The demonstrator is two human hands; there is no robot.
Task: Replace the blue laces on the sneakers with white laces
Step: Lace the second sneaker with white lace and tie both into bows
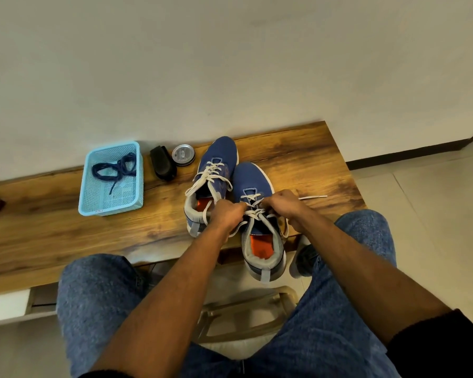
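Note:
Two blue sneakers stand side by side on a wooden bench [52, 236]. The left sneaker [216, 170] carries a white lace through its eyelets, with loose ends hanging at its sides. The right sneaker [254, 214] hangs partly over the bench's front edge and is also threaded with a white lace [253, 211]. My left hand [227, 214] grips that lace at the shoe's left side. My right hand [283, 204] pinches it at the right side, and a free lace end [313, 197] trails to the right. Dark blue laces [115, 169] lie in a light blue basket [93, 203].
A black shoe brush [163, 163] and a round tin [183, 154] sit between the basket and the sneakers, close to the wall. My knees in jeans flank a chair frame [246, 317] below the bench. Tiled floor lies to the right.

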